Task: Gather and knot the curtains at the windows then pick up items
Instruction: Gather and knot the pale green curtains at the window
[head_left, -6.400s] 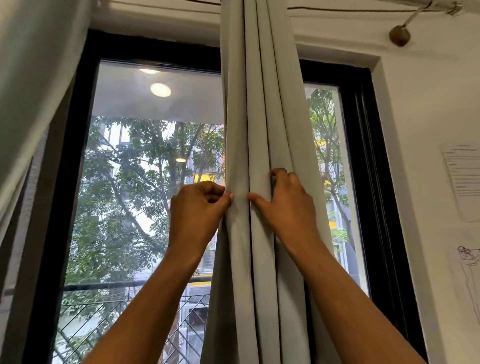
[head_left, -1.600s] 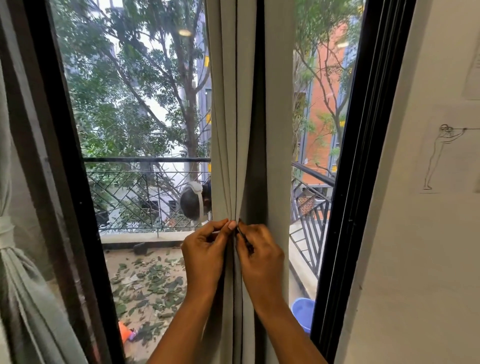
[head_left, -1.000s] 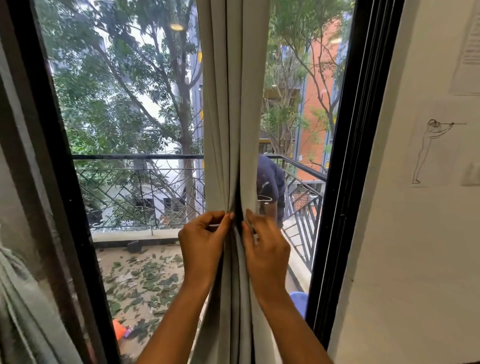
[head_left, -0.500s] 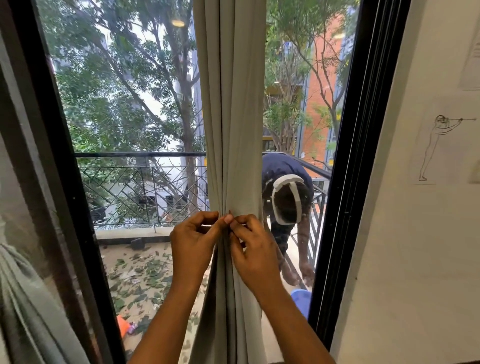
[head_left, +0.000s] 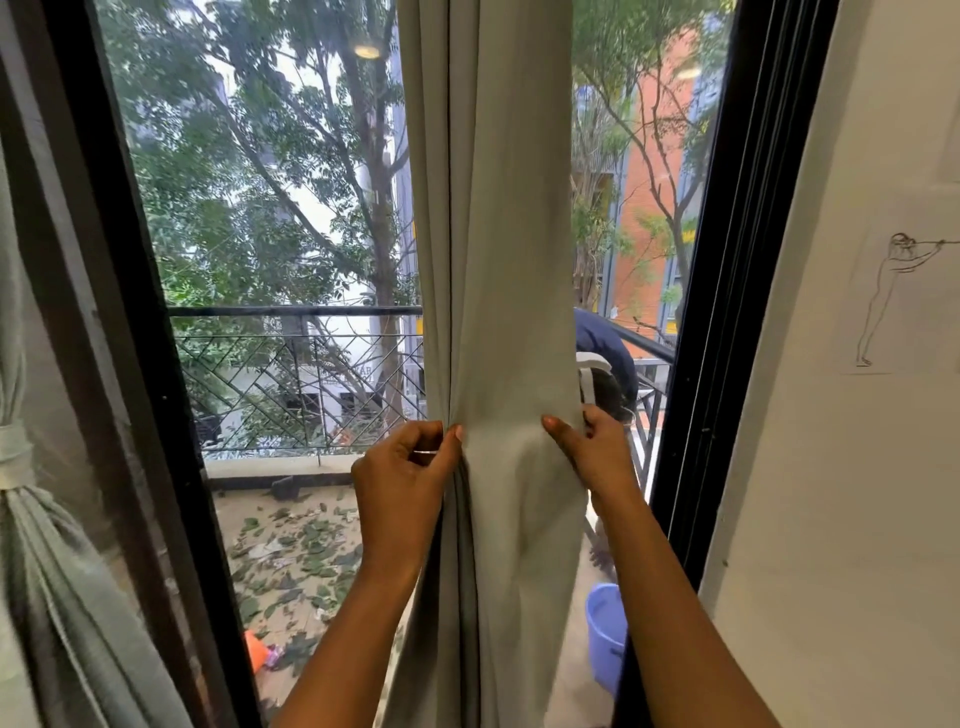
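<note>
A: Centre frame, the curtain hangs unknotted. The left grip pinches its gathered pleats, and the right grip clasps its right edge.

B: Lower left, the tied curtain looks done. This knot and the pick-up remain.

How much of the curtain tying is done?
One curtain looks done: the curtain at the far left hangs tied in a knot. The middle grey curtain is in hand: the left hand pinches its gathered folds and the right hand holds its other edge, with flat cloth between them. Left to do: finish gathering it, knot it, then pick up items.
</note>
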